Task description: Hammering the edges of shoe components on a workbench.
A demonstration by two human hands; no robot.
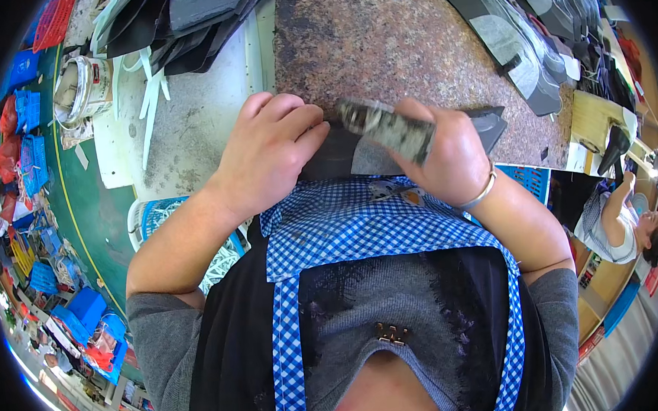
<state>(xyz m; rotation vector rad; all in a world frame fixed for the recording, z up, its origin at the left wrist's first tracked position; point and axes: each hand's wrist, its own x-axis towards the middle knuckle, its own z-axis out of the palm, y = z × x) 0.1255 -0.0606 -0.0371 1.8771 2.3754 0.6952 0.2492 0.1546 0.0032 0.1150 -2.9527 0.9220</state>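
A black and grey sheet piece [334,154] lies at the near edge of the worktable, in front of my apron. The curled fingers of my left hand [274,145] pinch its left end. My right hand [445,151] is closed around a thick, stained grey-and-white tool [388,128] with a blunt dark end. It slants above the piece, pointing left; whether it touches the piece I cannot tell. Beyond my right wrist lies another dark grey flat piece [487,126], partly hidden by that hand.
Stacked dark cut pieces lie at the far left [200,19] and far right [506,40] of the speckled tabletop [365,40]. Pale strips [149,111] and a white bucket [85,88] are on the left. A basket of scraps [151,215] stands below. Another person [616,224] is at right.
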